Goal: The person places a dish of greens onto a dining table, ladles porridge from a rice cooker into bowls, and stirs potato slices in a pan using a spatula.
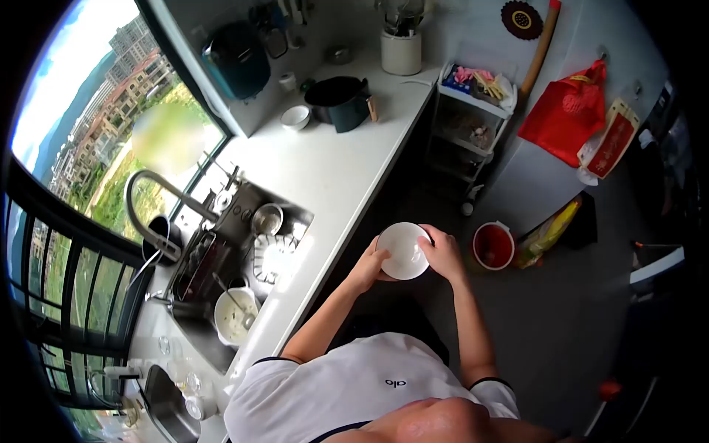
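Observation:
In front of my body, off the counter's edge, I hold a white bowl [403,252] with both hands. My left hand [368,263] grips its left side, the thumb over the rim. On the right side my right hand [441,252] is closed on the rim, its thumb reaching inside. The bowl's open side faces up toward me, with a bright reflection on its inner wall. Most of the fingers are hidden beneath it.
To my left the sink [304,215] holds a scalloped plate [274,258], a metal bowl [266,219] and a white pot [230,325] with a spoon. On the counter [332,177] stand an air-fryer basket [349,118] and a small bowl [295,117]. A red bucket [493,246] and a shelf cart [473,111] are on the floor.

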A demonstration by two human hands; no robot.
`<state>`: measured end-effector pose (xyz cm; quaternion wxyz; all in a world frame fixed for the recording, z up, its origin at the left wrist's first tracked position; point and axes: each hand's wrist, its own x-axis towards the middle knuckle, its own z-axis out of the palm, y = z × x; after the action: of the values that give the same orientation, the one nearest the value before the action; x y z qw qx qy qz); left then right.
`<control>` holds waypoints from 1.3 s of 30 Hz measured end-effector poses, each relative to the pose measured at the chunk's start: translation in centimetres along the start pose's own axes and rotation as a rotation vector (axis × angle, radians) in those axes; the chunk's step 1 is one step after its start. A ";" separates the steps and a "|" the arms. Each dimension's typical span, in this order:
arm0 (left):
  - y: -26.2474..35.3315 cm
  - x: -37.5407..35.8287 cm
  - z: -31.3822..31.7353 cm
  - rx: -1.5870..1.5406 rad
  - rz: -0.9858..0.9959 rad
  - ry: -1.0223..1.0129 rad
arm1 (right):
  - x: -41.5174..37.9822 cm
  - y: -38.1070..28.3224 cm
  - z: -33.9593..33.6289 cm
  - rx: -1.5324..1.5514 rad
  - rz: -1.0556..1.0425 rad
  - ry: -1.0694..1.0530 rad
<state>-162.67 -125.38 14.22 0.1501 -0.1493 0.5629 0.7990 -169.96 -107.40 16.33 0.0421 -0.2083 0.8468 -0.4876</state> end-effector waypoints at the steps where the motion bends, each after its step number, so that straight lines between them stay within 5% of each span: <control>1: 0.7 2.0 0.3 -0.021 0.004 0.016 | 2.5 0.1 -1.2 -0.022 0.006 -0.029; 9: 6.6 14.2 -0.1 -0.179 0.063 0.264 | 19.8 4.4 -2.9 0.073 -0.102 -0.251; 19: 14.1 28.7 -8.3 -0.406 0.135 0.397 | 43.5 5.9 -1.5 0.286 -0.056 -0.579; 27: 19.8 32.3 -12.0 -0.585 0.284 0.632 | 71.6 6.4 2.7 -0.156 -0.484 -0.030; 32: 20.8 32.2 -13.0 -0.718 0.328 0.763 | 85.8 2.5 6.0 -0.324 -0.373 -0.025; 39: 20.6 32.5 -13.6 -0.805 0.406 0.929 | 87.5 3.0 7.6 -0.237 -0.522 0.344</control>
<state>-199.66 -142.55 14.20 -0.3309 -0.4149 0.2428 0.8121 -248.43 -146.70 21.44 -0.2522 -0.3361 0.8105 -0.4081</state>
